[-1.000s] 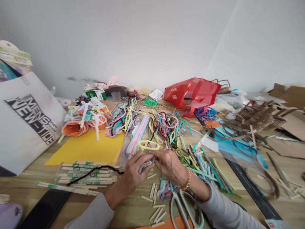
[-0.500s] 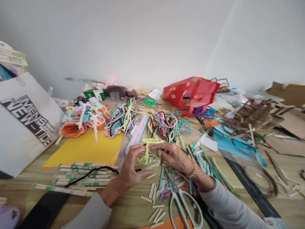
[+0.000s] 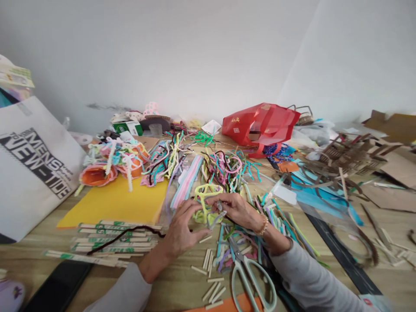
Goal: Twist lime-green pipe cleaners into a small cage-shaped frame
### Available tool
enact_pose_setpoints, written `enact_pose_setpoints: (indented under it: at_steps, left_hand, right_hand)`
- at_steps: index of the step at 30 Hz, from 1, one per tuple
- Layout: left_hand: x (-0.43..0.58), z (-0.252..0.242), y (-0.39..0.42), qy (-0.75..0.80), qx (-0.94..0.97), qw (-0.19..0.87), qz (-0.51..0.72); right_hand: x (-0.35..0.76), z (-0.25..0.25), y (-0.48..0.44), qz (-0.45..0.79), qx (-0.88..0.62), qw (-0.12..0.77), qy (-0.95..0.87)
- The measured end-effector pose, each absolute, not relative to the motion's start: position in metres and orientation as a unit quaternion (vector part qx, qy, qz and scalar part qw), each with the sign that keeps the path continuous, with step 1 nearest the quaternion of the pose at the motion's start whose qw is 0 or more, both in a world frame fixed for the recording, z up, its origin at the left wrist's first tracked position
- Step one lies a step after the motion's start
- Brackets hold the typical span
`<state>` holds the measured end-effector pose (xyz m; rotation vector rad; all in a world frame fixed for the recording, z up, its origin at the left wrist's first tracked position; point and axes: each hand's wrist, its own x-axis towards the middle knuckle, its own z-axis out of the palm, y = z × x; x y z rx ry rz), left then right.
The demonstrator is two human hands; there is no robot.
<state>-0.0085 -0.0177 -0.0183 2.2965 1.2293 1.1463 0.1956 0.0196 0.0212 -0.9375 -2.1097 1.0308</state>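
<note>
Between my hands is a small yellow-green frame (image 3: 204, 207) bent from pipe cleaners, above the table. My left hand (image 3: 178, 227) is curved round its left side, with the fingertips on it and the thumb lower and apart. My right hand (image 3: 239, 211), wearing a beaded bracelet, pinches a short greyish pipe cleaner (image 3: 217, 220) at the frame's right side. The fingers partly hide where the two pieces meet. White-handled scissors (image 3: 239, 260) lie just below my right hand, on cut pipe cleaners (image 3: 224, 255).
Short wooden sticks (image 3: 208, 260) lie in front. Wrapped chopsticks (image 3: 113, 247), a dark pipe cleaner (image 3: 126, 236), a phone (image 3: 60, 286) and a yellow sheet (image 3: 113, 203) are on the left. Behind are pipe-cleaner bundles (image 3: 224, 169) and a red bag (image 3: 242, 125); brown strips (image 3: 325, 173) lie right.
The yellow-green frame has tilted a little between my hands. The greyish pipe cleaner now sticks up in a bent shape near my right fingertips. Both hands stay nearly in place.
</note>
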Motion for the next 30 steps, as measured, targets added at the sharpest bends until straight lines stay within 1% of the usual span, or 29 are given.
enact_pose_setpoints:
  at_steps: [8, 12, 16, 18, 21, 25, 30]
  left_hand:
    - [0.001, -0.021, -0.014, 0.467, 0.752, 0.124, 0.45]
    - [0.007, -0.022, -0.016, 0.507, 0.739, 0.1, 0.432]
    - [0.009, -0.024, -0.019, 0.525, 0.734, 0.102, 0.418]
    - [0.006, -0.024, -0.02, 0.509, 0.734, 0.129, 0.43]
    - [-0.002, -0.02, -0.021, 0.465, 0.729, 0.204, 0.46]
    - [-0.01, -0.014, -0.016, 0.508, 0.617, 0.283, 0.531]
    - [-0.015, -0.019, 0.002, 0.487, 0.564, 0.46, 0.482]
  right_hand:
    - [0.195, 0.027, 0.015, 0.352, -0.334, 0.253, -0.837]
    - [0.194, 0.027, 0.012, 0.337, -0.366, 0.229, -0.837]
    - [0.191, 0.03, 0.009, 0.321, -0.39, 0.238, -0.829]
    - [0.19, 0.03, 0.009, 0.322, -0.384, 0.241, -0.831]
    - [0.193, 0.029, 0.012, 0.35, -0.36, 0.247, -0.829]
    - [0.198, 0.025, 0.017, 0.414, -0.319, 0.242, -0.817]
    - [0.199, 0.025, 0.018, 0.444, -0.285, 0.224, -0.819]
